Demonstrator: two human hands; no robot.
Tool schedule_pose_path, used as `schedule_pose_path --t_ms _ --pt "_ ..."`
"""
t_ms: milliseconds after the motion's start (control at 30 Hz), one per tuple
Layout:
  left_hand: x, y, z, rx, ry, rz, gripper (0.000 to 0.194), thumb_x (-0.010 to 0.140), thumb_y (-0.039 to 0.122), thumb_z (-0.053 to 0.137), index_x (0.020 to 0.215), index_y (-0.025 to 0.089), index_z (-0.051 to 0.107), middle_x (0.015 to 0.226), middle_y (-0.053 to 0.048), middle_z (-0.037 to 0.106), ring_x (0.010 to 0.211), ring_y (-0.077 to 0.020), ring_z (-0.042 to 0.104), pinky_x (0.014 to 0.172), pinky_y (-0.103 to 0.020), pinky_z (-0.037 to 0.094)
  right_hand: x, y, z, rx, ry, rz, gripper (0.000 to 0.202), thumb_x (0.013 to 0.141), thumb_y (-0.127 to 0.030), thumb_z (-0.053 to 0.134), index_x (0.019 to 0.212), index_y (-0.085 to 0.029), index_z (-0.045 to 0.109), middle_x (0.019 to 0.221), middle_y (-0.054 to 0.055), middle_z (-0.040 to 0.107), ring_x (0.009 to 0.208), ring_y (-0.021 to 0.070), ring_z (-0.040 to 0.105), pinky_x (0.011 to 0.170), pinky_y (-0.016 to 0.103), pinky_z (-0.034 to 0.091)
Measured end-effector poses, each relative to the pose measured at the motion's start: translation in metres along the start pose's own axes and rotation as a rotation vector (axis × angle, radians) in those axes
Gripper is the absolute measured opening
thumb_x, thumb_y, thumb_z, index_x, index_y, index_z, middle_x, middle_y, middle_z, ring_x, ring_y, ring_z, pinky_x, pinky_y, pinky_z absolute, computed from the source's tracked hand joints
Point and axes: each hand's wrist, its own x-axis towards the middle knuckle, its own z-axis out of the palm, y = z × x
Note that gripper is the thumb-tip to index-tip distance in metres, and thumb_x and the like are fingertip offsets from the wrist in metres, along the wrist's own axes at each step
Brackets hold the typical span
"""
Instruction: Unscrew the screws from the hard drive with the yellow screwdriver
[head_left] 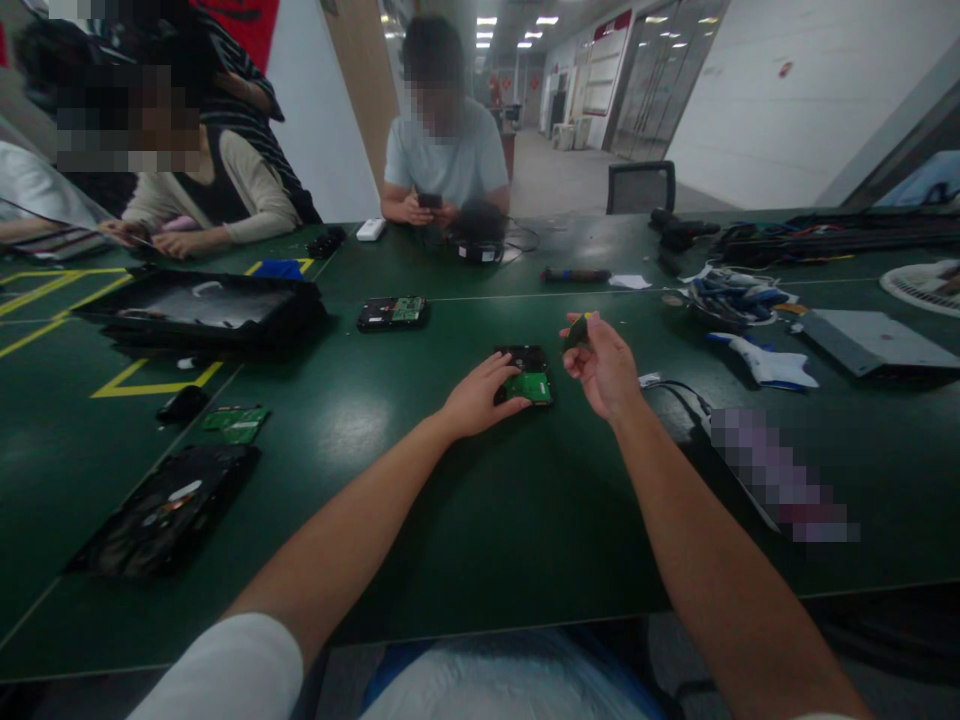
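A black hard drive with a green circuit board (534,386) lies on the green table in front of me. My left hand (484,396) steadies it from the left, thumb along the near edge and fingers over the far part. Just right of the drive, my right hand (602,365) is raised above the table. Pinched between its thumb and fingers is a small dark green and yellow piece (577,330); its exact kind is not clear. Farther back on the left lies another hard drive (391,312), apart from both hands.
On the left are a stack of black trays (210,310), a loose green circuit board (236,423) and a black housing (169,510). A pixelated strip (776,475), gloves (772,360) and a grey metal box (885,340) lie right. A person (450,150) sits opposite holding a phone.
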Motion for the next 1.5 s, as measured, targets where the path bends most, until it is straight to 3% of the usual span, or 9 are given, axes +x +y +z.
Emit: schedule_pose_path --t_ms 133,333,567,767,967,1167,1367,1500 --pt "-0.0003 0.0013 -0.0014 -0.007 -0.005 -0.008 0.067 0.094 0.065 0.063 0.145 0.022 0.057 0.166 -0.013 0.044 0.16 -0.0313 0.03 0.129 -0.053 0.033 -0.0001 -0.0005 -0.0009 0.023 -0.009 0.012 0.049 0.083 -0.071 0.073 0.098 -0.024 0.075 0.092 0.001 0.074 0.055 0.0076 0.06 0.044 0.023 0.039" --pt "0.0003 0.0007 -0.0013 -0.002 -0.009 -0.007 0.067 0.093 0.065 0.063 0.145 0.023 0.057 0.167 -0.012 0.043 0.161 -0.0307 0.03 0.129 -0.053 0.033 0.0005 0.0001 -0.002 -0.008 0.014 0.005 0.041 0.08 -0.062 0.081 0.088 -0.025 0.064 0.098 0.001 0.079 0.054 0.008 0.06 0.042 0.022 0.035" --pt "0.0007 -0.0002 0.0004 0.004 0.001 0.002 0.067 0.093 0.065 0.064 0.144 0.021 0.058 0.167 -0.013 0.043 0.16 -0.0306 0.03 0.13 -0.05 0.033 0.001 0.0017 -0.0033 -0.019 0.012 -0.015 0.041 0.08 -0.06 0.081 0.104 -0.027 0.075 0.091 -0.002 0.073 0.053 0.0063 0.058 0.042 0.021 0.035" --pt "0.0004 0.0014 -0.0009 0.007 -0.002 0.0 0.066 0.094 0.064 0.063 0.145 0.022 0.058 0.167 -0.012 0.043 0.161 -0.0303 0.03 0.13 -0.051 0.033 0.0037 0.0023 -0.0041 0.058 0.002 0.008 0.045 0.086 -0.066 0.072 0.098 -0.023 0.076 0.094 0.003 0.073 0.057 0.0084 0.06 0.045 0.023 0.04" --pt "0.0003 -0.0006 0.0001 0.005 0.001 0.003 0.068 0.094 0.065 0.064 0.145 0.021 0.058 0.167 -0.013 0.043 0.16 -0.0313 0.03 0.129 -0.052 0.033 0.0037 0.0027 -0.004 0.034 0.013 -0.003 0.035 0.085 -0.056 0.079 0.091 -0.024 0.067 0.095 0.002 0.077 0.055 0.0083 0.058 0.042 0.021 0.035" --pt "0.0008 -0.0025 0.0013 0.003 -0.002 0.001 0.069 0.094 0.066 0.063 0.145 0.021 0.058 0.167 -0.013 0.043 0.161 -0.0311 0.029 0.129 -0.052 0.033 0.0025 0.0028 -0.0037 -0.009 0.009 -0.043 0.036 0.082 -0.054 0.083 0.102 -0.025 0.075 0.085 -0.002 0.07 0.05 0.0046 0.05 0.04 0.02 0.027" --pt "0.0002 -0.0022 0.0013 0.002 0.004 0.001 0.067 0.094 0.065 0.064 0.145 0.022 0.058 0.167 -0.012 0.044 0.16 -0.0309 0.03 0.129 -0.053 0.034 0.003 0.0028 -0.0037 0.0 0.015 -0.012 0.04 0.084 -0.061 0.077 0.098 -0.024 0.074 0.098 0.003 0.076 0.057 0.0077 0.06 0.044 0.022 0.038" --pt "-0.0001 -0.0013 0.0009 0.007 0.012 0.008 0.067 0.094 0.065 0.063 0.145 0.022 0.058 0.166 -0.013 0.044 0.16 -0.0308 0.03 0.129 -0.052 0.034 0.0038 0.0028 -0.0043 0.003 0.013 0.003 0.039 0.086 -0.061 0.075 0.097 -0.023 0.074 0.094 0.003 0.076 0.054 0.0067 0.055 0.041 0.02 0.032"
